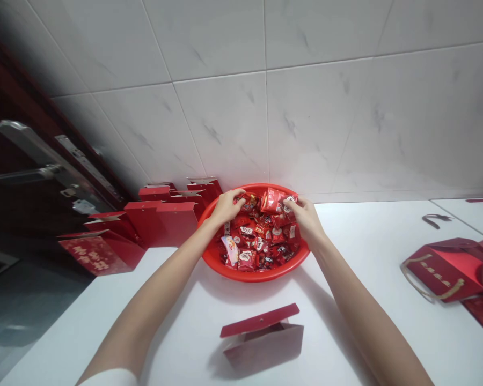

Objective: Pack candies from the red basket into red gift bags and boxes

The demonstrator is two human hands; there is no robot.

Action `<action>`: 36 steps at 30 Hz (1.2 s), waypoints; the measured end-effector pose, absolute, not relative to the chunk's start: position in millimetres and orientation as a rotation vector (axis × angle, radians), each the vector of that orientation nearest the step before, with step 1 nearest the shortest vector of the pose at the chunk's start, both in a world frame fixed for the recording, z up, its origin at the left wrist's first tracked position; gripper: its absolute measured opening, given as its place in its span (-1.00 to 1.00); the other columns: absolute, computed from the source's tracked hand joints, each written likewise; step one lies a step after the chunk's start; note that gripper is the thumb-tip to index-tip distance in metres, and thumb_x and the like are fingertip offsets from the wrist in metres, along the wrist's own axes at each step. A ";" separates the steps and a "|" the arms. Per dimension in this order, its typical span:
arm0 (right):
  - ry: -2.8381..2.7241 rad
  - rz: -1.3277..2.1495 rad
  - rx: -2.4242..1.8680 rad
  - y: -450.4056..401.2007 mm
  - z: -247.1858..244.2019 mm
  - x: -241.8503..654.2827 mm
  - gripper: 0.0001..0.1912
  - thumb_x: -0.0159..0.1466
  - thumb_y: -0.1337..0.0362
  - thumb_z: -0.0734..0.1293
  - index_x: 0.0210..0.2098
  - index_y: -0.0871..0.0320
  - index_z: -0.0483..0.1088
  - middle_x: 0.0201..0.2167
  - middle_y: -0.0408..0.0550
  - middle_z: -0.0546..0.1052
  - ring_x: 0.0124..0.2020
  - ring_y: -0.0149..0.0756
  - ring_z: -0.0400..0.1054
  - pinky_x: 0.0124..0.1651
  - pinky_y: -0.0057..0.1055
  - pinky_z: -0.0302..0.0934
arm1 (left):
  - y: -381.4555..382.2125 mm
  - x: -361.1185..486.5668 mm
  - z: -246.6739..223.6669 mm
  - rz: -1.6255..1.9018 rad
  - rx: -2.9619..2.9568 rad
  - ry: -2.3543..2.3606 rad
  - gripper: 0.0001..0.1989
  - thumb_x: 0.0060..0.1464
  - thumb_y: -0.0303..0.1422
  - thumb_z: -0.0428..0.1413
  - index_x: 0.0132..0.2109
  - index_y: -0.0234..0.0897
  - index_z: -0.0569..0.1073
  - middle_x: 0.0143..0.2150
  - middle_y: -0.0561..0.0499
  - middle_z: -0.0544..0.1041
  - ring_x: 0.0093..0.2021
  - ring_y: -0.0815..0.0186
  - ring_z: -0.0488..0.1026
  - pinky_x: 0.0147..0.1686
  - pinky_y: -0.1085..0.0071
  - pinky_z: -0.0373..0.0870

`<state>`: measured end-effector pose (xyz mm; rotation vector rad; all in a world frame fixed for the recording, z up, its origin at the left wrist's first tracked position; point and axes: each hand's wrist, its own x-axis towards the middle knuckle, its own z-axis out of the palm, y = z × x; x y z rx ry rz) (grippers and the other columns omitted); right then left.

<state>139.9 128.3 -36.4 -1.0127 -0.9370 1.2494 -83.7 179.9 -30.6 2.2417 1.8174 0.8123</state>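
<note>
A red oval plastic basin (254, 275) stands on the white table, filled with small red-wrapped candies (247, 259). Over its far left side my left hand (227, 207) has thumb and finger pinched at a red-and-gold candy packet (249, 203). My right hand (307, 219), at the basin's right side, is closed on a red candy packet (273, 200) lifted above the pile; part of its grip is hidden. Nearer to me a small red paper gift bag (263, 348) stands with its top partly open, apart from both hands.
Several red paper gift bags (177, 222) stand at the table's left, beside a dark door with a metal handle (28, 174). A red gift box with a rope handle (438, 273) and a dark ribbon (437, 219) lie at right. A tiled wall (225, 123) borders the back.
</note>
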 end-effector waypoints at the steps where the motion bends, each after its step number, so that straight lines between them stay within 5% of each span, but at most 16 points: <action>1: -0.934 1.245 -1.013 128.3 -36.4 140.0 -0.83 0.00 0.19 0.43 -0.46 0.11 0.41 -0.56 -0.18 0.53 -0.57 -0.34 0.38 -0.47 -0.41 0.29 | 179.7 -84.1 -28.6 0.858 2.202 1.855 -0.63 0.19 -0.38 0.07 0.11 -0.26 0.55 0.12 -0.06 0.60 0.13 0.14 0.51 0.20 0.31 0.34; 11: -0.936 1.229 -1.004 128.2 -35.6 138.9 -0.82 -0.01 0.18 0.43 -0.46 0.13 0.43 -0.54 -0.19 0.51 -0.54 -0.35 0.36 -0.46 -0.42 0.28 | 182.5 -88.9 -29.2 1.028 1.868 1.757 -0.71 0.09 -0.24 0.12 -0.13 -0.25 0.62 -0.02 -0.04 0.66 0.05 0.08 0.54 0.13 0.27 0.37; 24: -0.933 1.250 -1.004 127.2 -36.0 138.7 -0.81 -0.01 0.17 0.44 -0.45 0.10 0.42 -0.52 -0.18 0.53 -0.53 -0.33 0.38 -0.47 -0.42 0.31 | 183.2 -90.9 -33.4 0.903 1.944 1.486 -0.71 0.02 -0.14 0.09 -0.47 -0.27 0.45 -0.44 0.05 0.53 -0.33 0.25 0.47 -0.25 0.39 0.40; 31: -0.951 1.262 -0.983 128.7 -39.0 139.2 -0.79 0.01 0.15 0.44 -0.41 0.11 0.42 -0.50 -0.18 0.53 -0.49 -0.32 0.41 -0.43 -0.40 0.34 | 177.7 -90.6 -31.2 1.012 1.936 1.589 -0.72 0.03 -0.26 0.08 -0.16 -0.26 0.56 -0.13 -0.06 0.65 -0.13 0.20 0.56 -0.09 0.35 0.45; 36: -0.946 1.268 -0.962 131.7 -41.7 138.6 -0.76 -0.02 0.14 0.47 -0.45 0.11 0.39 -0.52 -0.19 0.51 -0.51 -0.31 0.41 -0.45 -0.39 0.33 | 161.5 -85.3 -21.5 0.722 2.191 1.379 -0.74 0.01 -0.26 0.11 -0.22 -0.24 0.62 -0.21 -0.01 0.67 -0.17 0.19 0.56 -0.09 0.34 0.46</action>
